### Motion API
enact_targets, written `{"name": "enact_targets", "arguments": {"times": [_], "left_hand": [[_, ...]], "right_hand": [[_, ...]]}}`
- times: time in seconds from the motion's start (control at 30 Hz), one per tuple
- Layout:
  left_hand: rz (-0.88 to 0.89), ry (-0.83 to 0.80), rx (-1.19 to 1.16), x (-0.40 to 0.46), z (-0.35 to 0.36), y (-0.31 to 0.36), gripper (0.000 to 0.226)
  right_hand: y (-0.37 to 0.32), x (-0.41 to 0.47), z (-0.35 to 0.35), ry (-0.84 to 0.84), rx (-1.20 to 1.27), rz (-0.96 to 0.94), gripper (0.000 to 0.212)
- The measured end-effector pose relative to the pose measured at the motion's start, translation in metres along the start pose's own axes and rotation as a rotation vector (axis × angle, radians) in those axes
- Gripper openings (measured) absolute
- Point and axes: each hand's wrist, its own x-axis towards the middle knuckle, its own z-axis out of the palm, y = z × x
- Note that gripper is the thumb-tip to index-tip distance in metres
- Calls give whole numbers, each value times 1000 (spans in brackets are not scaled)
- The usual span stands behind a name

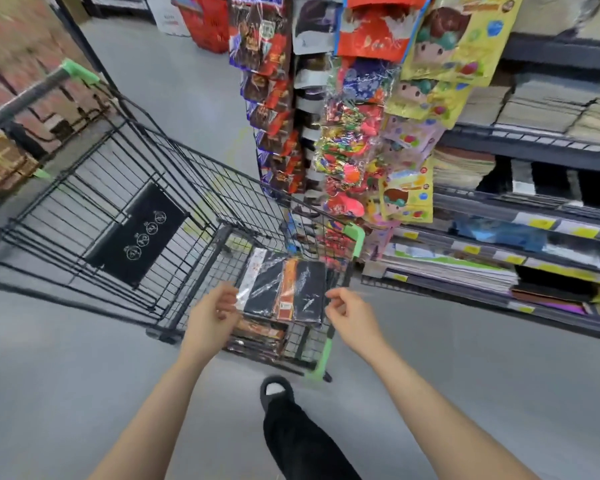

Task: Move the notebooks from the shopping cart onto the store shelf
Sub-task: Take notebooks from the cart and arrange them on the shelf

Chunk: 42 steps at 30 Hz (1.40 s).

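Near bottom, one foot in a dark slipper (276, 393) on grey floor. Left hand (211, 318) pinches the left edge of a plastic-wrapped notebook pack (284, 289); right hand (352, 318) curled at its right edge, grip unclear. Pack is above the black wire shopping cart (125, 188), more notebooks (257, 336) below it. Store shelf (520, 216) with stacked paper goods right, hanging packets (354, 133) far centre.

Shelf stock (541, 109) perhaps blurred paper.
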Motion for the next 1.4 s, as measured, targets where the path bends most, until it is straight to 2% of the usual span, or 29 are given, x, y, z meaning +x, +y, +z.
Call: {"name": "enact_targets", "arguments": {"times": [0.27, 0.5, 0.6, 0.73, 0.8, 0.9, 0.97, 1.07, 1.17, 1.3, 1.4], "left_hand": [[-118, -118, -14, 103, -31, -48, 39], [-215, -313, 100, 164, -9, -108, 51], [-243, -408, 74, 191, 19, -138, 54], [-272, -511, 192, 224, 57, -190, 63], [-312, -527, 234, 230, 72, -214, 73], [-362, -583, 244, 233, 91, -234, 79], [-419, -597, 171, 232, 99, -241, 75], [-498, -479, 41, 234, 106, -245, 58], [-577, -386, -58, 237, 108, -244, 63], [-718, -382, -178, 243, 109, -231, 41], [-685, -421, -202, 246, 107, -224, 31]], "right_hand": [[-18, 84, 80, -7, 112, 232, 36], [14, 129, 125, 94, 168, 492, 55], [38, 147, 145, 190, 57, 547, 66], [69, 175, 177, 323, -167, 689, 88], [80, 182, 193, 360, -201, 776, 99], [88, 187, 208, 402, -230, 804, 109], [91, 187, 212, 437, -227, 801, 111], [94, 187, 215, 492, -182, 809, 112], [91, 188, 214, 479, -201, 830, 107], [81, 185, 208, 461, -133, 844, 92], [75, 180, 204, 437, -42, 773, 75]]}}
